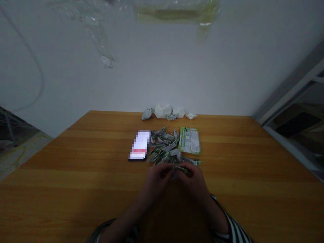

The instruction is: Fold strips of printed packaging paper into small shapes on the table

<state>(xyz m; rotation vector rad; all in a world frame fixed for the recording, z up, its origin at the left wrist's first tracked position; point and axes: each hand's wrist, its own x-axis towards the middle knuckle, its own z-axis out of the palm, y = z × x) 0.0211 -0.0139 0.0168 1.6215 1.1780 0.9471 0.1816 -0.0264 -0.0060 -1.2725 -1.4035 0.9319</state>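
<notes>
Both of my hands meet over the wooden table [76, 175], close to my body. My left hand [158, 177] and my right hand [193, 179] pinch a small folded green-and-white paper piece [180, 169] between their fingertips. Just beyond them lies a pile of several similar folded paper pieces [164, 145]. A flat green-and-white printed sheet [189, 140] lies to the right of the pile. The room is dim and fine detail of the fingers is hard to see.
A phone [139, 145] with a lit screen lies left of the pile. At the table's far edge by the white wall sit white crumpled papers [163, 110] and a small green-white packet [146, 114]. A metal frame [291, 91] stands at right.
</notes>
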